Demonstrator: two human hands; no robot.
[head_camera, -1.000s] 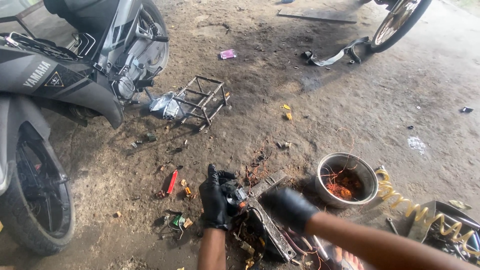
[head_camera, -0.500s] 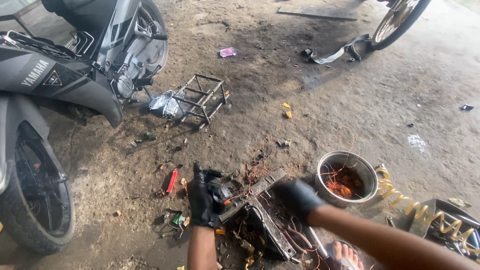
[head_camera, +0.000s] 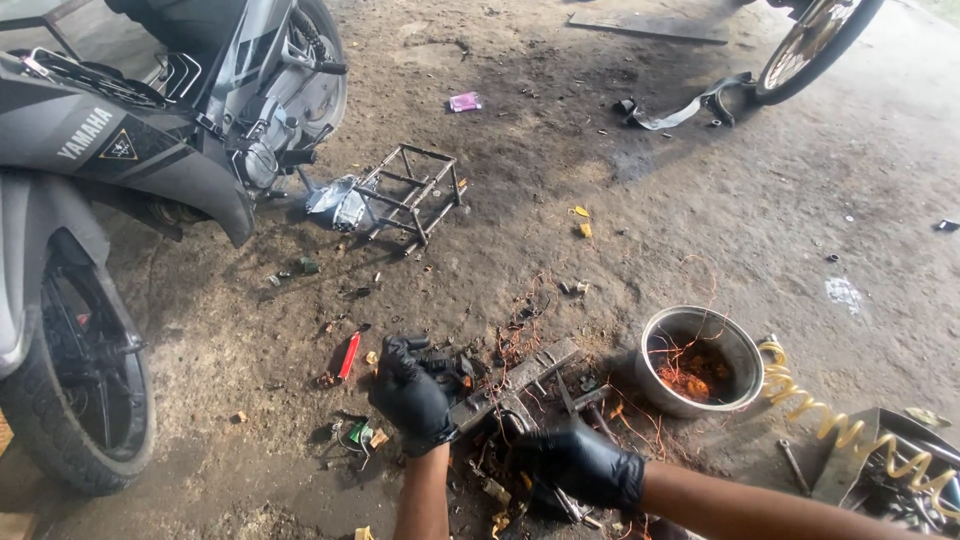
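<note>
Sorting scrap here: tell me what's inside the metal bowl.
The metal bowl holds a tangle of reddish copper wire, with strands trailing over its rim. The bottom beneath the wire is hidden.

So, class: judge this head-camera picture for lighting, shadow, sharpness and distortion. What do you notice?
Head view: soft, even daylight with no glare; dark shadow lies only under the motorbike. The left hand and right hand in black gloves look fairly sharp, as does the metal bowl. The wide lens bends the picture at the edges, and the far wheel is cut off.
</note>
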